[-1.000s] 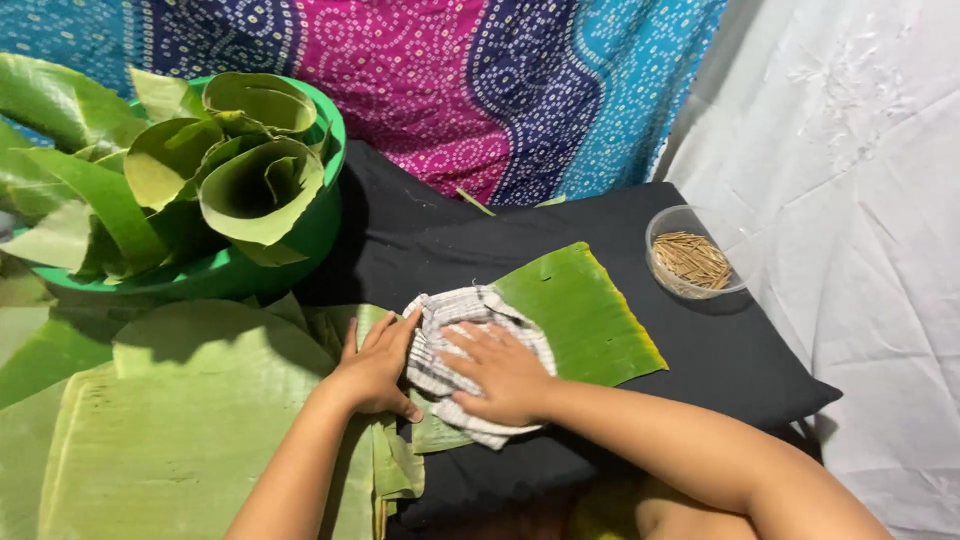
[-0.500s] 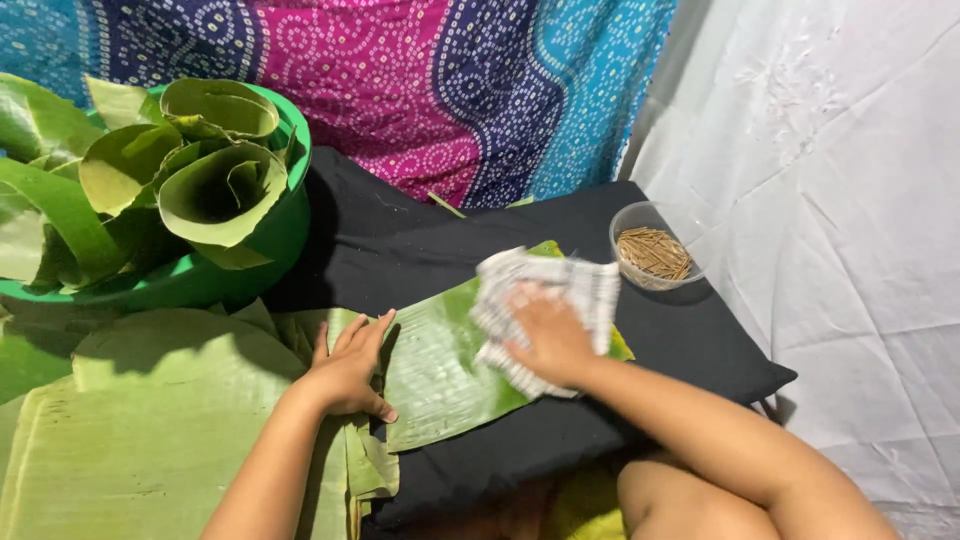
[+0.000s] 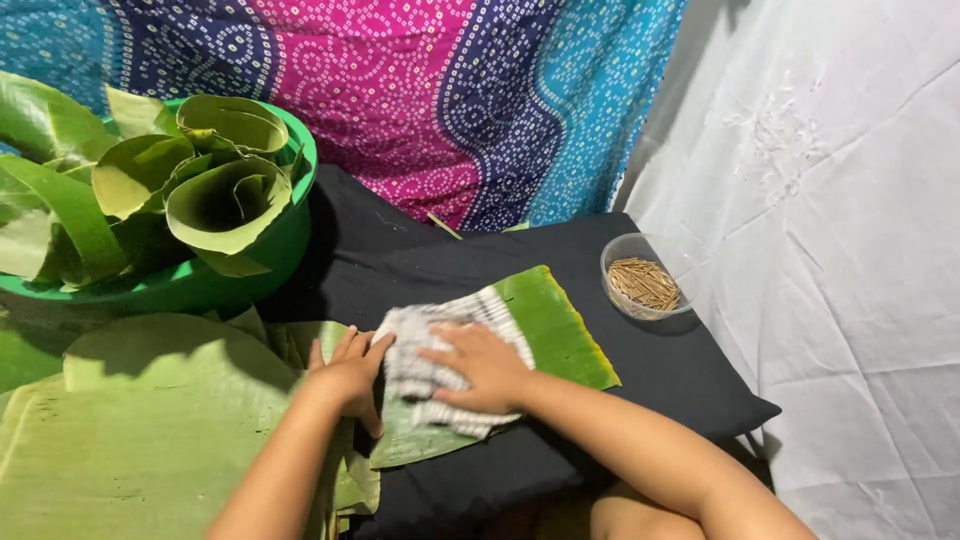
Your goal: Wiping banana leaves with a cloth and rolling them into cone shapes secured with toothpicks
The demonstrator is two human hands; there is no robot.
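Note:
A cut piece of green banana leaf (image 3: 553, 325) lies on a black cushion (image 3: 690, 375). My right hand (image 3: 478, 365) presses a grey-and-white striped cloth (image 3: 430, 375) flat onto the leaf's left half. My left hand (image 3: 348, 372) rests with fingers spread on the leaf's left edge, touching the cloth's side and holding the leaf down.
A green basin (image 3: 250, 255) full of rolled banana leaves stands at the back left. Large flat leaves (image 3: 140, 430) are stacked at the front left. A clear cup of small wooden sticks (image 3: 642, 280) sits at the cushion's far right. Patterned fabric hangs behind, white cloth on the right.
My right hand slid the cloth from the leaf's left end out to its right end, then back to the left half. My left hand stayed on the leaf's left edge.

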